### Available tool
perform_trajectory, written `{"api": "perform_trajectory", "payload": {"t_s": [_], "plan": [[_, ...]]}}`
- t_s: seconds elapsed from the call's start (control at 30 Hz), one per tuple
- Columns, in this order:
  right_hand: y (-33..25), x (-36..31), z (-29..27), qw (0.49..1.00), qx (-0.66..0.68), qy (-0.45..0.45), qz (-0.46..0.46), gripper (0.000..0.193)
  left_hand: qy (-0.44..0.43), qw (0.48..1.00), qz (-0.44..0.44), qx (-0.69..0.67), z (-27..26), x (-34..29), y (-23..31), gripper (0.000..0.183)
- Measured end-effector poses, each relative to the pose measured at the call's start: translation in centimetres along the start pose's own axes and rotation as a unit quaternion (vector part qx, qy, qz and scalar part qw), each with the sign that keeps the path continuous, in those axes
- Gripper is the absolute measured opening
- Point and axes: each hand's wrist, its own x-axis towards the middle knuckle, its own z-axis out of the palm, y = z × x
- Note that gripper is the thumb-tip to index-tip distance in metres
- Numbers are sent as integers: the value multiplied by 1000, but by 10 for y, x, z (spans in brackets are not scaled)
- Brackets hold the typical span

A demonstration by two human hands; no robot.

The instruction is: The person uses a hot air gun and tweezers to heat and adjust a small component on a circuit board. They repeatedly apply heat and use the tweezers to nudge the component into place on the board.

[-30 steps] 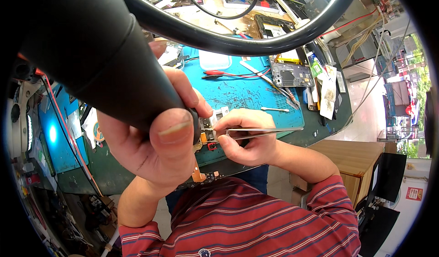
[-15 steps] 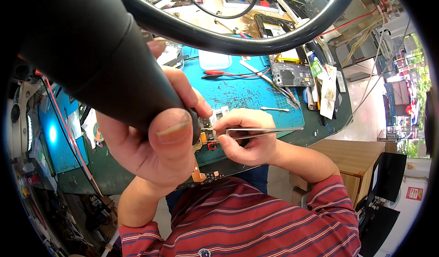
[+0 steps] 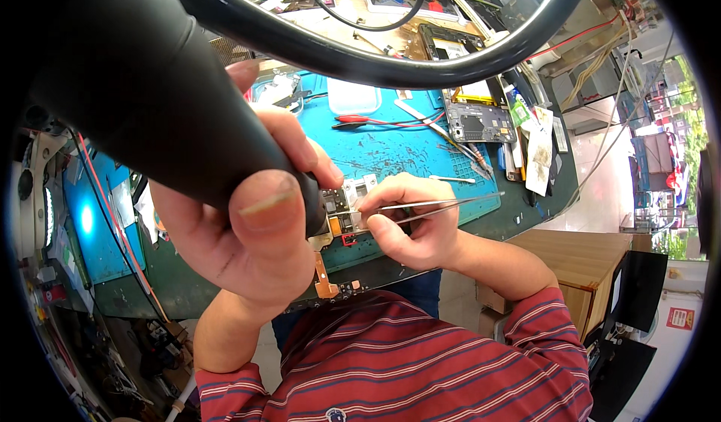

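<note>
Your left hand (image 3: 240,234) is wrapped tight around the fat black handle of a hot air tool (image 3: 150,99), thumb pressed flat on top, fingers curled all the way round it, nozzle end pointing down at the little circuit board (image 3: 347,210). The board sits on the blue work mat (image 3: 398,148), right between your two hands and just above the edge of the bench. Your right hand (image 3: 409,223) is pinching a pair of thin metal tweezers (image 3: 439,206), fingers closed snug on them, tips touching the board's right side while the long end sticks out to the right. An orange ribbon strip (image 3: 324,281) hangs down off the board toward your striped shirt. Further back on the mat there's an opened phone (image 3: 477,125), and a thick black cable (image 3: 360,50) arcs across the top.
</note>
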Motion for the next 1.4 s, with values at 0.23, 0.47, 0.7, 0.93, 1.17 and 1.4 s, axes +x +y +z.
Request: {"api": "perform_trajectory", "payload": {"t_s": [0.23,0.47,0.7,0.93,1.17,1.4], "plan": [[2,1,3,995,74,22,63,10,1,1000,3,5,-1,-1,-2,74],[3,3,3,998,41,20,45,10,-5,1000,3,15,0,1,3,74],[0,4,4,997,41,2,62,11,6,1000,15,23,-2,3,2,74],[-2,3,1,995,31,-10,94,15,9,1000,7,13,0,0,0,75],[-4,4,2,995,26,-14,93,16,-4,1000,8,9,-2,1,2,73],[-4,4,1,995,21,-17,91,16,-11,1000,9,15,-3,1,1,73]]}}
